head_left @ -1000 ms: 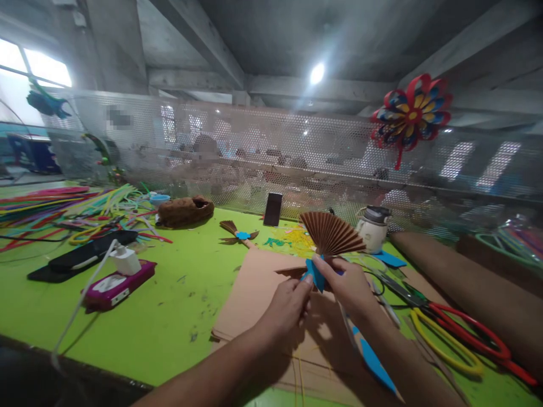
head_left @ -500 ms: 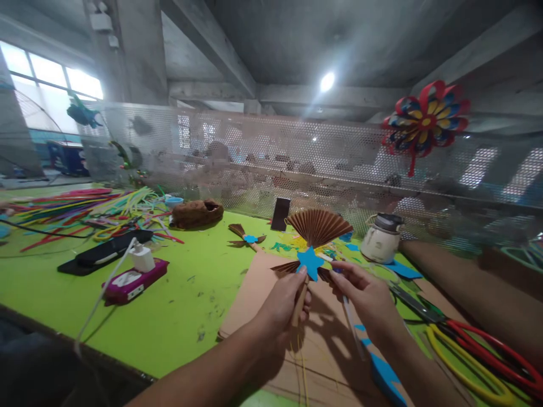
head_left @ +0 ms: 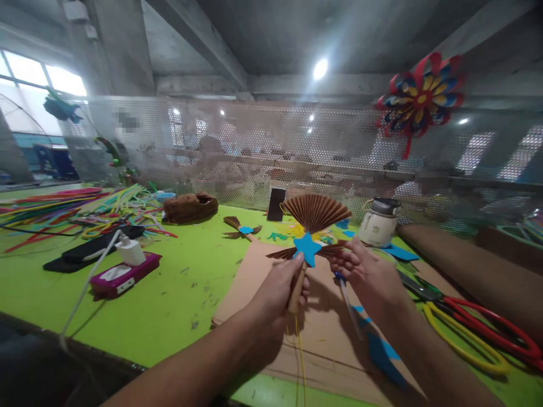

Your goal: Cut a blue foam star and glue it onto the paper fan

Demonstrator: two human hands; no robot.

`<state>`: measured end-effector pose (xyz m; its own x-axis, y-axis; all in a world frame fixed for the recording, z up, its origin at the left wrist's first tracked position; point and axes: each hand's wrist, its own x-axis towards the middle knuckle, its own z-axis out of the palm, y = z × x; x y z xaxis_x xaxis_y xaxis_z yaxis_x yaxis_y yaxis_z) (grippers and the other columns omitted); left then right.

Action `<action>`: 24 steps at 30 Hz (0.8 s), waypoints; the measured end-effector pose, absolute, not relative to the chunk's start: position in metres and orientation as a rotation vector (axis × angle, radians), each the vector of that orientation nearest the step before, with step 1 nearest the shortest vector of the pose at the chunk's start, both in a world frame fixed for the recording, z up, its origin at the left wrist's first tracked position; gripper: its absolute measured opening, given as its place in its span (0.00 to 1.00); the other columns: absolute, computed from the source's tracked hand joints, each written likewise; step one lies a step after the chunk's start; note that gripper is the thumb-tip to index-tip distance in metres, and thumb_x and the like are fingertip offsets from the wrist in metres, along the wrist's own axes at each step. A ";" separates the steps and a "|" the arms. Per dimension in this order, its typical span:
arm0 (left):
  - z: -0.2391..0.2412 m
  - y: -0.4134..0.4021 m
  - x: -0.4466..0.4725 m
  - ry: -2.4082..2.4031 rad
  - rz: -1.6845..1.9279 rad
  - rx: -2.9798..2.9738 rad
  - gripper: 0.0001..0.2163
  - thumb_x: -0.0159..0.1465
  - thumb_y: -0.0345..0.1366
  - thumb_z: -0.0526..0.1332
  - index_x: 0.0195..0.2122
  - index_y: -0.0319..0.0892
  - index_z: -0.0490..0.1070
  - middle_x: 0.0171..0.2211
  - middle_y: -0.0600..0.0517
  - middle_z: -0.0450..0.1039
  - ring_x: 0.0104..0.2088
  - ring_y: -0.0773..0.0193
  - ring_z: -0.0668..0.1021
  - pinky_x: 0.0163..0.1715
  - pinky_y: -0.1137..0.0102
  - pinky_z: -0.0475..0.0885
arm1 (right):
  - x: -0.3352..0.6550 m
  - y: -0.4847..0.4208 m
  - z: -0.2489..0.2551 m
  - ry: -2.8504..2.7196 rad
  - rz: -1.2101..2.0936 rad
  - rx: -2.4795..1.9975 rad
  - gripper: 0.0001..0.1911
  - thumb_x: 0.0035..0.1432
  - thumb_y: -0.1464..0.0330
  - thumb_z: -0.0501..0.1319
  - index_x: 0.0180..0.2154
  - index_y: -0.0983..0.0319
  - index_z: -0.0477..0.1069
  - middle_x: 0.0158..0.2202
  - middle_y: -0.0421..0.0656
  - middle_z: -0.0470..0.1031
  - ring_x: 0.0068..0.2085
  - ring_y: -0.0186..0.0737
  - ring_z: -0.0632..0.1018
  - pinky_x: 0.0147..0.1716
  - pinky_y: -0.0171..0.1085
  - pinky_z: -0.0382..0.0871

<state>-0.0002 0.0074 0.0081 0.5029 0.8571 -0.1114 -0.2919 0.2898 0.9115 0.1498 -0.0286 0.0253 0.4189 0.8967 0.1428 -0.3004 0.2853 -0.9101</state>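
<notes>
My left hand [head_left: 278, 294] is closed round the wooden stick [head_left: 296, 291] of a paper craft. The craft has a brown pleated fan [head_left: 316, 212] on top, small brown pleated wings at the sides and a blue star [head_left: 307, 249] in the middle; my left thumb presses just below the star. My right hand [head_left: 368, 277] is beside it, fingers curled, its fingertips touching the right brown wing [head_left: 337, 250]. Both hands hover over a stack of tan sheets [head_left: 250, 277] on the green table [head_left: 178, 305].
A similar small brown craft [head_left: 241, 229] lies further back, near a dark phone [head_left: 275, 204] standing upright. A white pot [head_left: 376, 225], scissors with red and yellow handles [head_left: 470, 325], blue cutouts [head_left: 382, 353], a magenta power strip [head_left: 125, 274] and coloured strips [head_left: 72, 206] lie around. A mesh screen [head_left: 254, 152] closes the back.
The blue piece, seen edge-on between both hands a second ago, now faces me as a star. My right hand has let go of it and shifted to the right wing.
</notes>
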 end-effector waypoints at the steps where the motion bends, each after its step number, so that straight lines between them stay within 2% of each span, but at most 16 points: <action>1: 0.009 0.007 0.000 0.658 0.879 0.938 0.14 0.59 0.47 0.57 0.30 0.39 0.66 0.19 0.55 0.66 0.17 0.72 0.68 0.18 0.78 0.62 | 0.146 -0.029 0.023 -0.730 0.959 -0.909 0.19 0.50 0.54 0.62 0.34 0.63 0.71 0.31 0.47 0.77 0.35 0.42 0.78 0.36 0.39 0.72; 3: 0.012 0.008 0.000 0.610 0.931 0.847 0.13 0.60 0.45 0.58 0.30 0.39 0.67 0.19 0.54 0.66 0.19 0.71 0.69 0.20 0.77 0.64 | 0.136 -0.030 0.015 -0.691 1.004 -0.889 0.19 0.52 0.52 0.60 0.33 0.63 0.71 0.33 0.47 0.77 0.37 0.44 0.77 0.37 0.40 0.71; 8: 0.014 0.014 -0.005 0.574 1.041 0.801 0.15 0.56 0.48 0.61 0.29 0.40 0.65 0.21 0.55 0.66 0.19 0.69 0.69 0.20 0.73 0.66 | 0.108 -0.041 -0.002 -0.954 1.017 -1.146 0.22 0.54 0.51 0.56 0.27 0.64 0.73 0.27 0.46 0.75 0.29 0.41 0.74 0.28 0.38 0.69; 13: 0.008 0.019 -0.005 0.533 1.063 0.924 0.19 0.53 0.53 0.62 0.28 0.41 0.63 0.17 0.59 0.59 0.17 0.71 0.64 0.18 0.74 0.60 | 0.091 -0.045 -0.008 -1.470 0.865 -1.127 0.13 0.55 0.59 0.59 0.34 0.63 0.73 0.32 0.45 0.75 0.37 0.44 0.74 0.36 0.38 0.68; 18: 0.007 0.017 -0.003 0.555 1.072 0.905 0.19 0.51 0.53 0.64 0.29 0.40 0.65 0.19 0.59 0.61 0.19 0.71 0.64 0.20 0.75 0.59 | 0.089 -0.041 -0.016 -1.378 1.050 -1.028 0.10 0.53 0.61 0.62 0.33 0.62 0.73 0.30 0.42 0.75 0.33 0.39 0.74 0.33 0.36 0.67; 21: 0.011 0.017 -0.004 0.525 1.083 0.846 0.18 0.50 0.50 0.66 0.29 0.40 0.66 0.21 0.58 0.63 0.19 0.71 0.65 0.20 0.74 0.61 | 0.090 -0.042 -0.016 -1.307 1.159 -1.013 0.12 0.52 0.60 0.62 0.31 0.63 0.72 0.26 0.41 0.72 0.28 0.36 0.72 0.26 0.33 0.64; 24: 0.014 0.017 -0.006 0.493 1.109 0.818 0.15 0.49 0.44 0.68 0.29 0.39 0.67 0.23 0.57 0.66 0.21 0.71 0.68 0.23 0.73 0.64 | 0.089 -0.045 -0.015 -1.328 1.129 -1.034 0.14 0.53 0.59 0.62 0.27 0.64 0.69 0.23 0.39 0.68 0.25 0.33 0.68 0.24 0.32 0.61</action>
